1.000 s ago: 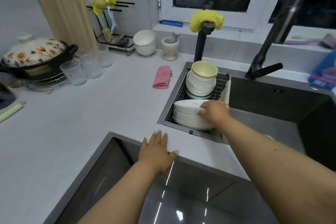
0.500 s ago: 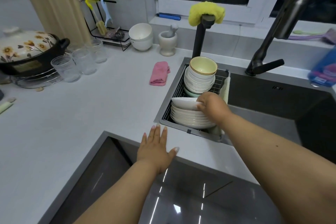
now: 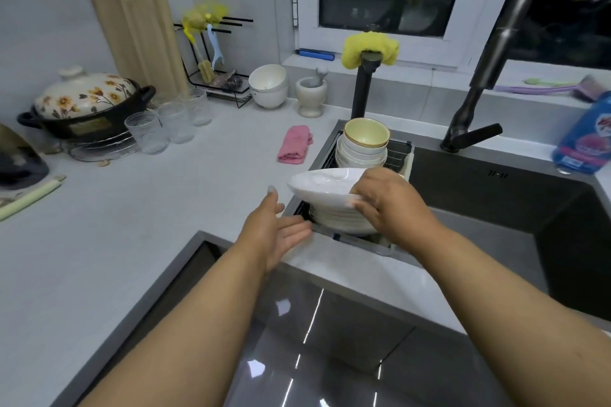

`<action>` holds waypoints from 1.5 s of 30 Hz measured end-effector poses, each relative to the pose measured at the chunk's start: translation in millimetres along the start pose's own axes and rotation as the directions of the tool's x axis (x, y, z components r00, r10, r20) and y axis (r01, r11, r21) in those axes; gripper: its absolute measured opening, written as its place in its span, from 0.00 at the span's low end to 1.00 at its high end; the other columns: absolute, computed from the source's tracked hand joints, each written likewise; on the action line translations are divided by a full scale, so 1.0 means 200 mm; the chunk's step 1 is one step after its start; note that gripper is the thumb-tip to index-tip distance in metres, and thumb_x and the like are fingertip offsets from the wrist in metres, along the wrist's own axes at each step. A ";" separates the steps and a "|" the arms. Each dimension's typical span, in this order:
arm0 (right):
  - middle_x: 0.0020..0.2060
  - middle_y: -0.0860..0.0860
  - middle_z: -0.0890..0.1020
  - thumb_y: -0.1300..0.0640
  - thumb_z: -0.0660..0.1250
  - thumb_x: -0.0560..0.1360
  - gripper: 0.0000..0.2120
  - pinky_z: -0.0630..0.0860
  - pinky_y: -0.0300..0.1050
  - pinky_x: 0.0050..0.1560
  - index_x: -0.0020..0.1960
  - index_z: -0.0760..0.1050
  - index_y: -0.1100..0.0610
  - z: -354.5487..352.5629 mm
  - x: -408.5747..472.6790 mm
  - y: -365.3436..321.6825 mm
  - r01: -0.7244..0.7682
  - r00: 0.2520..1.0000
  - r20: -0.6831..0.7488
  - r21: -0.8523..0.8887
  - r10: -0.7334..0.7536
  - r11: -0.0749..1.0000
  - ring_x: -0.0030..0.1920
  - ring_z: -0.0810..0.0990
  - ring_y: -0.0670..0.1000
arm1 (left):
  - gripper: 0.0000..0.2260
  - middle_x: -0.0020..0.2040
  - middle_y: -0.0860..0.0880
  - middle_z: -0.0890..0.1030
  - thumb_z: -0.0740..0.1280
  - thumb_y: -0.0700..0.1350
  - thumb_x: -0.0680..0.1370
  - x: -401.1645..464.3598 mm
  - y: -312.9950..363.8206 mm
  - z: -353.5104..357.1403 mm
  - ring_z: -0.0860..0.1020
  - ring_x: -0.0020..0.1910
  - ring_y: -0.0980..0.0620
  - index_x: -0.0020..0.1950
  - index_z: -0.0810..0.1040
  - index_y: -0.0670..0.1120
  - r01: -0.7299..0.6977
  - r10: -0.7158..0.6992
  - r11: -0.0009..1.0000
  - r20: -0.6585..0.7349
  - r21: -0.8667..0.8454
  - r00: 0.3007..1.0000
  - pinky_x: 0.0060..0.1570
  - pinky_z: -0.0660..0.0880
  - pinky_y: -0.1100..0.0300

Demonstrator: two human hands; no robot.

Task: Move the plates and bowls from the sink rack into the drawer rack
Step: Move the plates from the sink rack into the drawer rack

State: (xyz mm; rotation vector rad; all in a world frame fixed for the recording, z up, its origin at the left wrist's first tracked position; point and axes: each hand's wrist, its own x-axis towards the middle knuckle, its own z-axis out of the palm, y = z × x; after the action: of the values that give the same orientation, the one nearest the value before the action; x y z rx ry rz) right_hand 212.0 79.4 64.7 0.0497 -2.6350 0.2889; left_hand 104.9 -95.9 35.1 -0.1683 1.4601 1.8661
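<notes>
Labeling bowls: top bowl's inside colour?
Pale yellow inside, top bowl; head view.

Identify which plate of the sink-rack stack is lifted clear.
The top plate, tilted and gripped by the right hand; the other plates lie stacked flat.

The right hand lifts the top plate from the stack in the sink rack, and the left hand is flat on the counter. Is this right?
Not quite. In the head view the left hand is raised and open beside the stack, reaching toward the top plate, not flat on the counter. The right hand does lift it.
</notes>
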 end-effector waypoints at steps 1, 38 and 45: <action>0.34 0.54 0.78 0.59 0.68 0.71 0.06 0.60 0.36 0.42 0.37 0.77 0.61 -0.01 -0.03 -0.04 0.058 0.998 -0.004 0.011 -0.058 0.998 0.37 0.75 0.56 | 0.22 0.57 0.33 0.77 0.57 0.58 0.81 -0.04 0.00 0.01 0.80 0.53 0.37 0.62 0.67 0.40 0.049 -0.045 0.993 0.038 -0.105 0.998 0.48 0.80 0.47; 0.44 0.65 0.79 0.59 0.61 0.76 0.19 0.81 0.50 0.34 0.65 0.68 0.63 0.16 -0.76 -2.15 -0.856 0.511 0.836 0.515 -0.199 -0.035 0.39 0.82 0.61 | 0.16 0.50 0.40 0.83 0.56 0.54 0.82 -2.24 -0.99 -1.32 0.84 0.43 0.41 0.56 0.77 0.44 -0.425 -0.027 0.825 -0.777 -0.372 0.629 0.37 0.81 0.51; 0.42 0.64 0.79 0.59 0.62 0.77 0.11 0.82 0.55 0.41 0.58 0.69 0.62 0.22 -1.12 -2.87 -0.879 0.392 0.881 0.443 -0.264 0.175 0.39 0.82 0.62 | 0.19 0.43 0.40 0.79 0.56 0.52 0.83 -2.91 -1.42 -1.87 0.79 0.43 0.43 0.61 0.72 0.37 -0.321 -0.163 0.907 -0.930 -0.273 0.330 0.39 0.77 0.51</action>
State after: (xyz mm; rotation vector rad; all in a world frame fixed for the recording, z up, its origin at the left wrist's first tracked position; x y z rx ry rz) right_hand 438.6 -494.6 32.4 -0.1901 -2.6349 2.8495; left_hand 572.1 -679.0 -10.6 -1.7337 1.7120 2.2422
